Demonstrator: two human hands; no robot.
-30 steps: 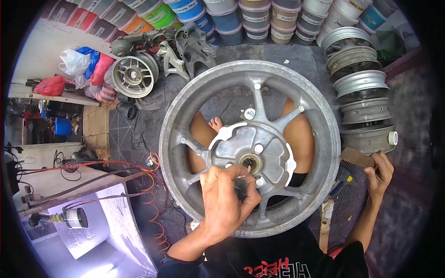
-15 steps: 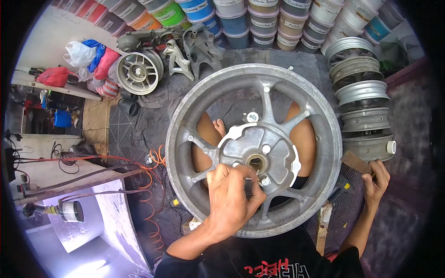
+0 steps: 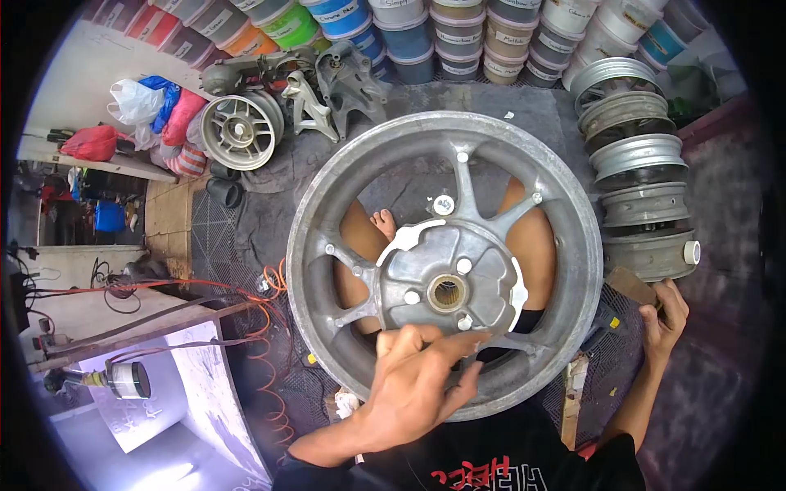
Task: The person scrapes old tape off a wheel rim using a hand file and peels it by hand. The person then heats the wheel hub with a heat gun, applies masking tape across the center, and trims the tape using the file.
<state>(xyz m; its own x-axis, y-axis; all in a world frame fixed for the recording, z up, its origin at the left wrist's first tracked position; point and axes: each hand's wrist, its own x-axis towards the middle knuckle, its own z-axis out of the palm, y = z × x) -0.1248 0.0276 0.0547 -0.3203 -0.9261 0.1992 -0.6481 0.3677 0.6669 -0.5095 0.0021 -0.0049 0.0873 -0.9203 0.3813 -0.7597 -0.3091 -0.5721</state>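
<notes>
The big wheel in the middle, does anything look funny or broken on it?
Nothing on the wheel looks plainly broken. The bright white patches along the edge of its hub look a little odd, because the metal around them is dull grey. I can't tell what they are.

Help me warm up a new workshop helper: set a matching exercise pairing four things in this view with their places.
1. Left hand
2. Brown block
3. Labelled tubs
4. Small spoked wheel

A. In rows along the top of the view
B. Beside the grey metal brackets, upper left
C. Over the near part of the large wheel
D. Held by the right hand

Pairs: 1-C, 2-D, 3-A, 4-B
</notes>
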